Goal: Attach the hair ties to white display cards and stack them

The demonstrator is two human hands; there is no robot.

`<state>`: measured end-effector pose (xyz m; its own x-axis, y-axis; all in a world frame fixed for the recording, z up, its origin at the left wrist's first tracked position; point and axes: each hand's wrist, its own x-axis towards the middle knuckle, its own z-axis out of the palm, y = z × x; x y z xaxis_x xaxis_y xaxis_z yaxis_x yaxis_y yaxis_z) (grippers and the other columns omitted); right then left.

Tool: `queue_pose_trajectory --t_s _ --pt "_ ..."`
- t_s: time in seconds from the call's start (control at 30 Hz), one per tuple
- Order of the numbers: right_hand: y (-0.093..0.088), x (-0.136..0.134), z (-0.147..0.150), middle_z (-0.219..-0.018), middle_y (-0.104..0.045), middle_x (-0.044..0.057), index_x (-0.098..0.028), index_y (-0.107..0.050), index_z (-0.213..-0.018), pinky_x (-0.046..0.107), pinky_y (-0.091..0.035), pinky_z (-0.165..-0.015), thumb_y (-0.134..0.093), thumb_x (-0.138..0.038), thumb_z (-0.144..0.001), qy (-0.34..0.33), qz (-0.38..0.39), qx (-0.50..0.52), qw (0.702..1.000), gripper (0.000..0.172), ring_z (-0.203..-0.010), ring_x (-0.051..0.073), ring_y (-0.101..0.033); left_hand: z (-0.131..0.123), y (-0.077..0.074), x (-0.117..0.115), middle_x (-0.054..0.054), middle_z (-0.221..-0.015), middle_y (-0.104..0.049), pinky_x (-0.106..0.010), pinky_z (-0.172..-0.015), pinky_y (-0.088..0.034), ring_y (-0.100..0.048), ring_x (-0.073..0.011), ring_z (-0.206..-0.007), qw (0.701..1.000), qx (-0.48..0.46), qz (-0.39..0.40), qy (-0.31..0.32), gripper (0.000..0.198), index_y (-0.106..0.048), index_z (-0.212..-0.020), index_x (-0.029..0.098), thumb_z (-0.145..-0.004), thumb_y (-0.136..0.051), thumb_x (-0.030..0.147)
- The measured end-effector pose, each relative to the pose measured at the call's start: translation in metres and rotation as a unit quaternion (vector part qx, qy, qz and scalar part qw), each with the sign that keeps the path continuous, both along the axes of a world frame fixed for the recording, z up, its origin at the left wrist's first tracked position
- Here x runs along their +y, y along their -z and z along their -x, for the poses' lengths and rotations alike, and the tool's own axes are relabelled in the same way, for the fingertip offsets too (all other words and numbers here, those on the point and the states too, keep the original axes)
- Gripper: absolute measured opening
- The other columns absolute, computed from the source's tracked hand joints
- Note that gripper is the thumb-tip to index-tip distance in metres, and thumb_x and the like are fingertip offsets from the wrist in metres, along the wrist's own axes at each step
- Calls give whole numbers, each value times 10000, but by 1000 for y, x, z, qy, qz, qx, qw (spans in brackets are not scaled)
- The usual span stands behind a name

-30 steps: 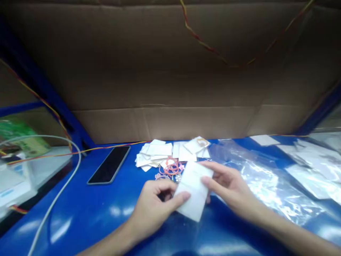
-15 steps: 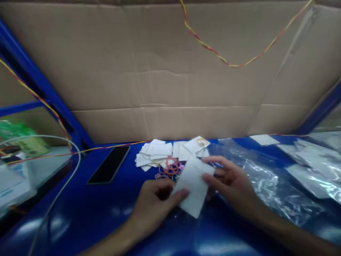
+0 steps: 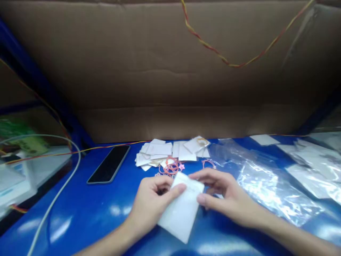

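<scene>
My left hand (image 3: 151, 201) and my right hand (image 3: 223, 193) both pinch a white paper card (image 3: 182, 209) just above the blue table (image 3: 101, 217). The left thumb lies on the card's upper left edge, and the right thumb and fingers grip its upper right corner. The card tilts down toward me. Right behind the hands lie several thin pink and orange bracelets (image 3: 170, 167), and behind those a loose pile of white cards (image 3: 165, 151).
A dark phone (image 3: 109, 169) lies face up at the left. Clear plastic bags (image 3: 269, 185) spread over the right side. A white cable (image 3: 61, 188) curves along the left edge. A cardboard wall (image 3: 170, 78) closes the back, with a red-yellow wire (image 3: 226, 62) hanging across it.
Both hands pulled the white card toward me and lower. A pink bracelet that the right hand had covered now shows behind it.
</scene>
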<state>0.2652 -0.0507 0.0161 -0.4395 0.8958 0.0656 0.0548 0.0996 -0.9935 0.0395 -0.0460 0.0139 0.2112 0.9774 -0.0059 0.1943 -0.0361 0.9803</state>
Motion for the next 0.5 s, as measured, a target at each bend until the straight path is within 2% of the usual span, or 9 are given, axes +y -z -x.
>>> queue_pose_trajectory --t_s 0.1,0.17,0.33,0.5 --pt "0 0 0 -1061 -721 23 -262 -708 -1207 244 -519 -653 -940 -322 -695 -28 3 4 1000 565 -770 149 -629 0 0 0 -60 -735 -805 -227 -555 -483 -687 -183 -622 1000 -13 -1 1 253 -804 -821 153 -807 -791 406" --pt "1 0 1 -1054 -711 14 -272 -694 -1215 231 -506 -630 -971 -292 -637 -35 19 11 999 641 -778 152 -618 -1 -1 -2 -54 -715 -794 -222 -542 -470 -678 -176 -609 1000 -14 -6 -2 245 -791 -821 150 -808 -791 394" --pt "2 0 3 -1067 -711 37 -245 -729 -1130 235 -498 -658 -867 -336 -794 -15 -2 -4 1000 375 -844 171 -626 -3 -3 -4 -13 -632 -730 -215 -514 -423 -602 -142 -540 1000 -11 -12 -11 238 -728 -812 158 -788 -797 384" --pt "5 1 4 -1014 -681 38 -226 -720 -1133 201 -499 -537 -841 -409 -815 -36 76 47 995 386 -716 136 -592 -3 -4 -4 3 -623 -697 -214 -520 -402 -567 -133 -540 1000 3 -27 -17 243 -708 -805 161 -777 -796 386"
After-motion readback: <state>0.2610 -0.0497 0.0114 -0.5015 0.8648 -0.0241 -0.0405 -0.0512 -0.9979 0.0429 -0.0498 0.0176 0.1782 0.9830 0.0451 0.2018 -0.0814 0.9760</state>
